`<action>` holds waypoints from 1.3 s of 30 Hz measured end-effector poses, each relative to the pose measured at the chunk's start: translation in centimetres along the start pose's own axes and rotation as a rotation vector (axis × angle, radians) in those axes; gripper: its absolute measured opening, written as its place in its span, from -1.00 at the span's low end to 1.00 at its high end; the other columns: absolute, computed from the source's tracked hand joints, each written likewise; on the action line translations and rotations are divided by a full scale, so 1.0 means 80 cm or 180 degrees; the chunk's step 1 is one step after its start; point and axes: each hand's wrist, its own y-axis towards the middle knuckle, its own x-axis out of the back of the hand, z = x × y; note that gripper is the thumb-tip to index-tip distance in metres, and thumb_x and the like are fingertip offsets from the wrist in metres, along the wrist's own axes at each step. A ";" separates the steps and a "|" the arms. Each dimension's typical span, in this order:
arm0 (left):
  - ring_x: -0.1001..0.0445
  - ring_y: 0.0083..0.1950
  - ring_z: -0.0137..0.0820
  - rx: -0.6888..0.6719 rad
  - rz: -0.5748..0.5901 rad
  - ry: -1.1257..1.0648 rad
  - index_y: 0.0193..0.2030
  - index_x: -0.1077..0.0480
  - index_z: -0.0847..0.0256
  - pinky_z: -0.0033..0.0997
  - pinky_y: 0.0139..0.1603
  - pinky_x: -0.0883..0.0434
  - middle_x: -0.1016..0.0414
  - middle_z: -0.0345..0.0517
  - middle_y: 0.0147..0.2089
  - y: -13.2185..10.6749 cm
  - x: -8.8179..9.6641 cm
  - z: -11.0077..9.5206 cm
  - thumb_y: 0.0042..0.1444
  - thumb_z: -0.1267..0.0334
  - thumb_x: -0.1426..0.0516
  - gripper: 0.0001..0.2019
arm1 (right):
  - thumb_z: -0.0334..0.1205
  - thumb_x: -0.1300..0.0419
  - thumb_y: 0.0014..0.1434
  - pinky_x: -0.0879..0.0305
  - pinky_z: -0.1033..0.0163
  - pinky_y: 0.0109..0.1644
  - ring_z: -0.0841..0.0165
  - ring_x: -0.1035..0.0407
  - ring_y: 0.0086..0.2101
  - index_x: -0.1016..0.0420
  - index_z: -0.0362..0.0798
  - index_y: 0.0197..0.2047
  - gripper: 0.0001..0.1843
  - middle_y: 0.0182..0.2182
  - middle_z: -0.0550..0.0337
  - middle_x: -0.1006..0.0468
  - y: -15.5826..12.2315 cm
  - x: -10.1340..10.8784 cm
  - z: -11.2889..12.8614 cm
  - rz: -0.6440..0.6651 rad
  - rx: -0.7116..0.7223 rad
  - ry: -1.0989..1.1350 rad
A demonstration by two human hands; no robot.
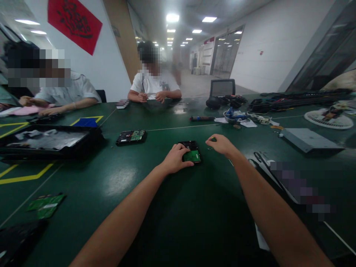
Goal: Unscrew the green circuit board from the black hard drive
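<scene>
A hard drive (191, 144) lies on the green table in front of me, its green circuit board (191, 156) facing up. My left hand (176, 157) grips it from the left, thumb at the near edge and fingers over the top. To the right of the drive, my right hand (219, 144) is closed in a pinch just above the table. Whatever is between those fingertips is too small to make out. Several tiny screws (209, 149) lie between the drive and my right hand. Farther left rests a second hard drive (131, 137) with its board showing.
A black tray (91, 139) stands at the left, with loose green circuit boards (48, 205) nearer me. A screwdriver (202, 118), a bowl (235, 116) and a grey metal box (311, 140) sit to the right. Two people (155, 83) work across the table.
</scene>
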 end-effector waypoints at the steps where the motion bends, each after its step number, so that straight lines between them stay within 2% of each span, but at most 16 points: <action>1: -0.30 0.11 -0.06 0.0017 0.0009 -0.0008 0.24 -0.40 0.14 -0.05 0.13 -0.36 -0.35 0.05 0.06 0.000 0.000 0.000 0.03 -0.20 -0.29 -0.29 | -0.10 -0.24 0.14 -0.34 0.15 -0.13 0.18 -0.46 -0.18 -0.58 -0.04 -0.21 -0.78 -0.19 0.04 -0.61 0.003 0.003 -0.004 -0.0197 -0.0167 0.0052; 3: -0.30 0.11 -0.06 0.0046 0.0016 -0.0024 0.24 -0.40 0.14 -0.04 0.13 -0.36 -0.34 0.05 0.07 0.000 0.000 0.001 0.03 -0.21 -0.29 -0.29 | -0.16 -0.19 0.15 -0.35 0.16 -0.16 0.22 -0.46 -0.23 -0.57 -0.04 -0.14 -0.76 -0.22 0.07 -0.60 0.009 0.007 -0.010 -0.0478 -0.0224 0.0281; 7: -0.29 0.11 -0.06 0.0074 0.0032 -0.0061 0.24 -0.39 0.11 -0.04 0.12 -0.36 -0.33 0.04 0.07 0.001 -0.001 0.001 0.02 -0.23 -0.28 -0.29 | -0.28 -0.14 0.12 -0.38 0.15 -0.09 0.25 -0.47 -0.23 -0.53 -0.04 0.00 -0.64 -0.21 0.07 -0.58 0.013 0.011 -0.011 -0.0761 0.0173 0.0457; 11: -0.29 0.10 -0.05 0.0110 0.0051 -0.0051 0.25 -0.39 0.10 -0.02 0.13 -0.34 -0.32 0.04 0.06 0.002 -0.002 0.002 0.01 -0.22 -0.29 -0.28 | -0.30 -0.22 0.06 -0.36 0.06 0.03 0.18 -0.46 -0.14 -0.55 -0.05 -0.08 -0.69 -0.15 0.02 -0.58 0.010 0.015 -0.012 -0.0851 0.0387 0.0007; 17: -0.25 0.12 -0.05 0.0089 0.0103 -0.0056 0.31 -0.34 0.07 -0.02 0.14 -0.34 -0.28 0.04 0.10 0.001 -0.003 0.003 0.05 -0.22 -0.26 -0.26 | -0.25 -0.25 0.07 -0.39 0.09 -0.02 0.21 -0.49 -0.22 -0.56 -0.03 -0.04 -0.66 -0.19 0.07 -0.62 0.004 0.019 0.000 -0.1147 0.0344 0.0058; 19: -0.25 0.12 -0.05 0.0087 0.0113 -0.0026 0.29 -0.35 0.06 -0.01 0.14 -0.34 -0.28 0.05 0.09 0.001 -0.004 0.004 0.05 -0.21 -0.27 -0.28 | -0.29 -0.21 0.08 -0.40 0.13 -0.06 0.25 -0.50 -0.26 -0.56 -0.03 -0.04 -0.66 -0.22 0.09 -0.63 0.001 0.010 0.010 -0.1004 0.0367 0.0195; 23: -0.25 0.11 -0.05 0.0092 0.0083 -0.0044 0.29 -0.35 0.05 0.01 0.16 -0.33 -0.27 0.04 0.08 0.002 -0.006 0.006 0.03 -0.21 -0.28 -0.28 | -0.35 -0.21 0.06 -0.41 0.22 -0.21 0.35 -0.49 -0.42 -0.58 0.00 -0.09 -0.69 -0.36 0.20 -0.62 -0.005 -0.015 0.017 -0.0279 0.0275 0.0489; 26: -0.24 0.13 -0.05 0.0077 0.0064 -0.0126 0.29 -0.35 0.04 0.00 0.18 -0.32 -0.26 0.03 0.08 0.002 -0.007 0.007 0.02 -0.21 -0.29 -0.28 | -0.28 -0.27 0.07 -0.43 0.21 -0.24 0.36 -0.48 -0.47 -0.59 0.00 -0.08 -0.70 -0.35 0.20 -0.62 -0.005 -0.016 0.011 -0.0260 0.0264 0.0493; 29: -0.22 0.14 -0.05 0.0071 0.0070 -0.0221 0.28 -0.36 0.04 -0.01 0.19 -0.32 -0.26 0.02 0.08 0.002 -0.007 0.008 0.02 -0.20 -0.29 -0.28 | -0.17 -0.30 0.10 -0.47 0.15 -0.16 0.30 -0.53 -0.36 -0.57 -0.01 -0.03 -0.67 -0.23 0.13 -0.64 -0.003 -0.002 0.011 -0.0776 0.0405 0.0556; 32: -0.22 0.14 -0.06 0.0067 0.0075 -0.0273 0.27 -0.37 0.05 0.00 0.21 -0.31 -0.26 0.02 0.08 0.003 -0.008 0.009 0.02 -0.19 -0.30 -0.29 | -0.08 -0.27 0.17 -0.49 0.10 -0.10 0.25 -0.55 -0.25 -0.48 0.01 0.12 -0.54 -0.12 0.09 -0.62 -0.005 0.009 0.023 -0.1233 0.0726 0.0869; 34: -0.23 0.14 -0.05 0.0075 0.0053 -0.0280 0.27 -0.37 0.05 0.02 0.21 -0.31 -0.27 0.02 0.08 0.003 -0.008 0.009 0.01 -0.17 -0.31 -0.30 | -0.06 -0.24 0.21 -0.50 0.10 -0.07 0.25 -0.56 -0.22 -0.41 0.03 0.20 -0.50 -0.07 0.09 -0.61 -0.010 0.011 0.036 -0.1276 0.0950 0.1134; 39: -0.23 0.14 -0.04 0.0099 -0.0001 -0.0287 0.27 -0.37 0.05 0.05 0.20 -0.32 -0.27 0.04 0.08 0.001 -0.009 0.006 0.02 -0.16 -0.31 -0.30 | -0.06 -0.24 0.22 -0.50 0.05 0.05 0.20 -0.55 -0.10 -0.45 0.08 0.15 -0.57 -0.01 0.10 -0.59 -0.023 0.008 0.054 -0.1065 0.1123 0.1287</action>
